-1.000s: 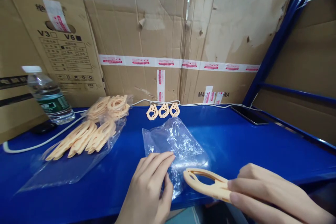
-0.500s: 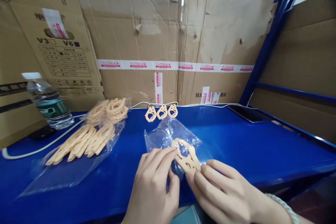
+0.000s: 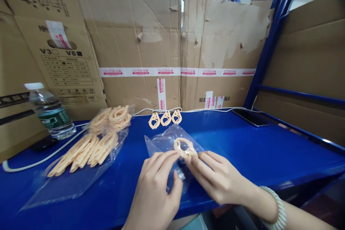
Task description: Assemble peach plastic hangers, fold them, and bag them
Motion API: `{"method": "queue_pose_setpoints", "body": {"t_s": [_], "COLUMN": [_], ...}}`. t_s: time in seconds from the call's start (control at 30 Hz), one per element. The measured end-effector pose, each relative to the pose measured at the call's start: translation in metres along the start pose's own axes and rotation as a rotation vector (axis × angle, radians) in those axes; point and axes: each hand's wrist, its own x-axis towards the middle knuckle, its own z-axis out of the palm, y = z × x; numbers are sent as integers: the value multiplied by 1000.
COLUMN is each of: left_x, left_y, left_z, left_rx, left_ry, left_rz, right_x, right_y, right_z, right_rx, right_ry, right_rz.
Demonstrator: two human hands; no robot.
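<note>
My left hand (image 3: 159,183) pinches the open edge of a small clear plastic bag (image 3: 164,143) lying on the blue shelf (image 3: 256,151). My right hand (image 3: 215,176) has its fingers closed on a peach plastic clip (image 3: 184,147), which sits partly inside the bag's mouth. Both hands meet near the front middle of the shelf.
Three small peach clips (image 3: 165,119) lie in a row at the back. A larger clear bag of peach clips (image 3: 94,140) lies to the left, near a water bottle (image 3: 50,113) and a white cable (image 3: 40,160). Cardboard boxes (image 3: 140,43) wall the back. A dark phone (image 3: 249,118) rests at right.
My right hand brought the peach clip from the shelf's front edge up to the small bag and pushed it into the opening. My left hand kept hold of the bag.
</note>
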Motion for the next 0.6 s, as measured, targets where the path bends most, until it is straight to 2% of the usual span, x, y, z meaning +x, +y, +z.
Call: {"method": "queue_pose_setpoints", "body": {"t_s": [0.07,0.17,0.27,0.33,0.43,0.53,0.6], "left_x": [1,12,36,60,96,122,130], "left_y": [0,-4,-15,-27,-48,-68,-77], "left_z": [-9,-33,-54,-55,-30,12,37], "left_rx": [-32,-66,-59,-24,-7,-16,-28], "left_ry": [-49,-152,-238,-323,-475,-533,-562], "left_rz": [6,26,30,-1,16,39,51], "right_x": [-4,-8,-11,-13,-14,-12,-11], "right_y": [1,2,2,2,2,2,2], "right_z": [4,5,1,-1,-2,0,3], "right_rx": [-17,-44,-101,-146,-171,-196,-239], "right_ry": [-22,-55,-66,-63,-75,-87,-78], "right_rz": [31,48,42,40,63,93,107]}}
